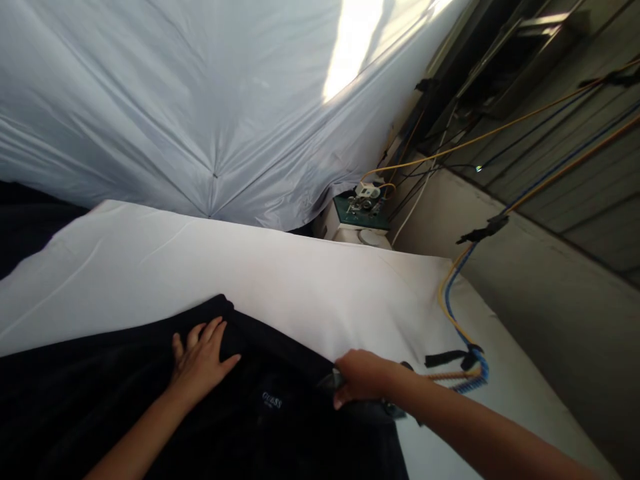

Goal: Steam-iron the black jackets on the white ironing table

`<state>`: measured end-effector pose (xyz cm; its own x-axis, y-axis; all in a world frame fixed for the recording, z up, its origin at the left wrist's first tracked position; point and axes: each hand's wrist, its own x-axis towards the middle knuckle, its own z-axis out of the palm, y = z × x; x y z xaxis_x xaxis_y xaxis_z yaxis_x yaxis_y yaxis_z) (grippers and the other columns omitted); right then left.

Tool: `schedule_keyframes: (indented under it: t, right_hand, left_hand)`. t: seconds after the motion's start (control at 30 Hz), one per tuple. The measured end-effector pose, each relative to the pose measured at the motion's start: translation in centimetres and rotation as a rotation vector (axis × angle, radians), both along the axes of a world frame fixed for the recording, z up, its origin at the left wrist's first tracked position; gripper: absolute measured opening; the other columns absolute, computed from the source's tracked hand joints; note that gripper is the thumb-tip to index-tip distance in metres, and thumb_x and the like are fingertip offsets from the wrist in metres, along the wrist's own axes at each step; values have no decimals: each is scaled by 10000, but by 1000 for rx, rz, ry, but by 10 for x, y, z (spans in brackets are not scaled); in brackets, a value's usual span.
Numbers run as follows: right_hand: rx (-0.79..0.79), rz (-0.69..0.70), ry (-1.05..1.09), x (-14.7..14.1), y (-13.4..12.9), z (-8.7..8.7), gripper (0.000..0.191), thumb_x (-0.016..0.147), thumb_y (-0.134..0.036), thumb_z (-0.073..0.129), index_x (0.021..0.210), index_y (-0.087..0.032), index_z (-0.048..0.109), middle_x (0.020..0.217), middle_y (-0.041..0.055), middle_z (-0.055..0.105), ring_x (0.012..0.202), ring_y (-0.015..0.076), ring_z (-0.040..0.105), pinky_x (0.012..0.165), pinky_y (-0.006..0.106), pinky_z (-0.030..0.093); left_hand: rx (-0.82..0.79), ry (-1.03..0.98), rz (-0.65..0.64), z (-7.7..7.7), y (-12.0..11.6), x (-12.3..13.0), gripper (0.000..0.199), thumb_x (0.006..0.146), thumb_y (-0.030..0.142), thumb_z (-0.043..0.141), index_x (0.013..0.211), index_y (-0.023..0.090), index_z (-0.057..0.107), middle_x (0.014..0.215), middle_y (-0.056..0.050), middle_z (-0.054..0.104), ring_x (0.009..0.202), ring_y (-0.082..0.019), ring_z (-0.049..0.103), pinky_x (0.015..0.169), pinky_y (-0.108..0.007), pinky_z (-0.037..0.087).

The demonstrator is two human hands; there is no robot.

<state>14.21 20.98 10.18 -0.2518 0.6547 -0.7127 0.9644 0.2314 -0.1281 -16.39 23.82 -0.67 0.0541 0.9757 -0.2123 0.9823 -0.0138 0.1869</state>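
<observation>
Black fabric with a small white printed logo [273, 400] lies over the near part of a white-covered table [300, 273]. My left hand [200, 357] rests on it near its upper peak, fingers spread and pressing flat. On the right, my right hand [357, 377] is wrapped round a dark tool with a metallic tip [330, 381], at the fabric's right edge. Much of the tool is hidden by my hand and forearm; I cannot make out what kind it is.
Blue and orange coiled hoses [467, 383] run from the tool up to the right. Beyond the table's far edge stands a small machine on a green top [363, 210]. A pale sheet [200, 100] hangs behind, and a wall [525, 267] borders the right.
</observation>
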Motion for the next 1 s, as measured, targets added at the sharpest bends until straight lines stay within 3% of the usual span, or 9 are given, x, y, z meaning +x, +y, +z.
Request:
schedule_keyframes:
  t: [0.13,0.23,0.33,0.43,0.6,0.7,0.77,0.9,1.0]
  right_hand:
    - [10,-47,-36,32,-17,10,409,543,-491,719,845,-218,689,765,68,690,745,265,640,608,292,442]
    - [103,-43,-15,34,-14,9,398,605,-507,679,882,-221,666,787,68,684,760,261,634,607,288,435]
    - [150,15,29,10,1,3,452,637,-582,626,896,-213,650,782,75,677,741,257,631,591,287,432]
    - [178,75,71,-32,29,-6,519,637,-650,582,890,-201,643,812,90,673,756,262,628,603,298,440]
    - [248,29,198,-91,83,-13,629,674,-707,481,1012,-187,586,925,115,656,839,264,612,666,324,456]
    - [208,51,283,-101,102,-10,682,687,-683,486,1144,-177,515,1002,124,639,890,264,599,714,333,450]
    - [134,21,276,-98,106,-9,635,707,-647,489,1135,-179,530,1001,108,643,882,247,600,708,314,445]
    - [147,-54,205,-91,101,-13,543,718,-626,480,989,-176,620,920,80,663,817,214,603,647,265,424]
    - [184,-1,176,-90,94,-15,559,676,-662,502,958,-199,640,869,65,672,768,214,607,587,255,401]
  left_hand:
    - [-8,-2,9,2,0,1,675,697,452,476,1308,175,398,1421,-77,315,1276,-336,212,1025,-619,59]
    - [-21,-3,13,6,0,2,678,697,447,481,1312,177,391,1427,-73,307,1282,-338,204,1027,-617,54]
    - [-45,-5,13,8,-2,4,685,696,425,487,1323,174,373,1435,-69,291,1285,-334,197,1026,-616,53]
    - [-46,-28,14,9,0,0,710,691,446,502,1331,177,355,1431,-60,302,1276,-329,219,1031,-600,93]
    - [99,-103,60,15,23,-38,556,791,399,400,1255,97,447,1288,-111,487,1168,-253,405,1020,-357,277]
    - [111,-84,136,20,43,-66,467,800,305,385,1193,79,496,1226,-138,528,1149,-262,433,1007,-349,285]
    - [79,-103,156,19,57,-76,458,791,315,410,1182,96,502,1215,-135,536,1138,-261,452,991,-347,304]
    - [-10,-180,183,11,80,-68,579,734,466,494,1205,130,466,1151,-126,580,1061,-257,525,896,-338,390]
    - [-111,-230,217,4,91,-56,595,682,531,533,1132,142,522,1054,-134,627,959,-280,579,777,-351,442]
